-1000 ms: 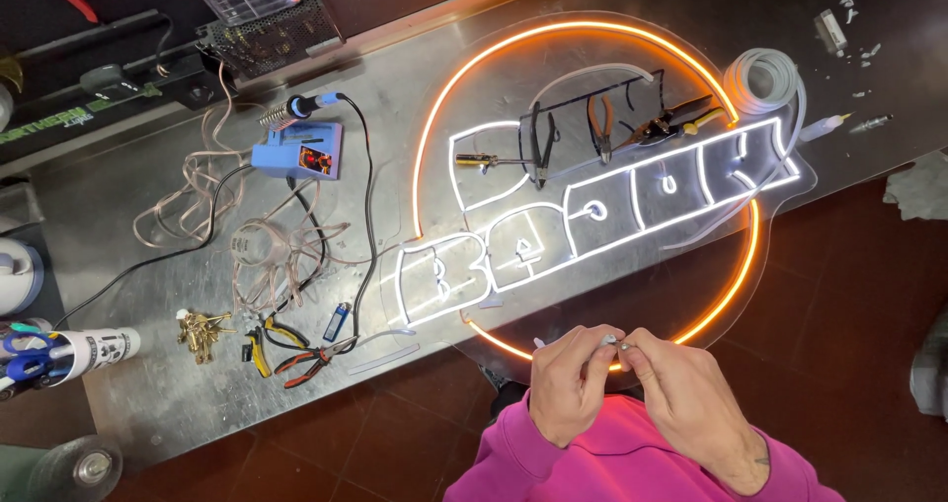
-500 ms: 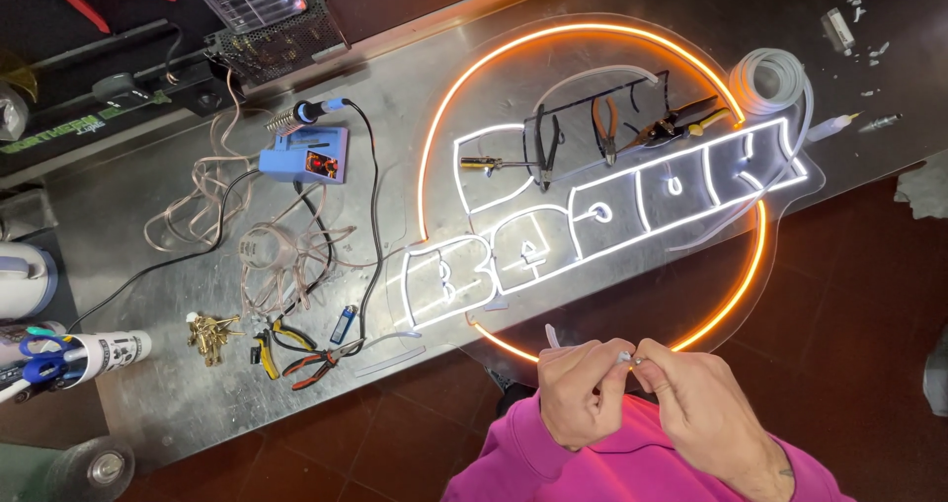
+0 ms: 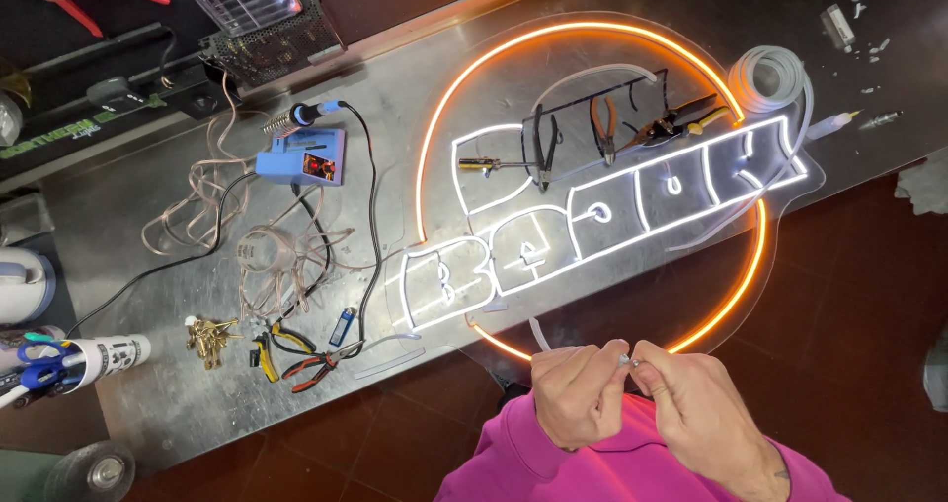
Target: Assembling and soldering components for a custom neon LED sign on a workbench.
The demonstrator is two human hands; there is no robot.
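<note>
Both pinching a short white strip piece between left hand and right hand, just below the lit neon sign edge; best kept pinched near the ends, clear of the glowing orange ring.

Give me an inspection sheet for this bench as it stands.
Surface: metal table, scuffed, loaded with tools.
Job's things: small pale strip piece pinched between both hands; lit neon sign overhanging the table edge.
Clutter: pliers and cutters on the sign; soldering station; brass keys; lighter; tubing coil.
Grippers: left hand and right hand both closed on the piece.
Cables: clear wire tangle; black cord across the table.
Surroundings: reddish tile floor.
</note>
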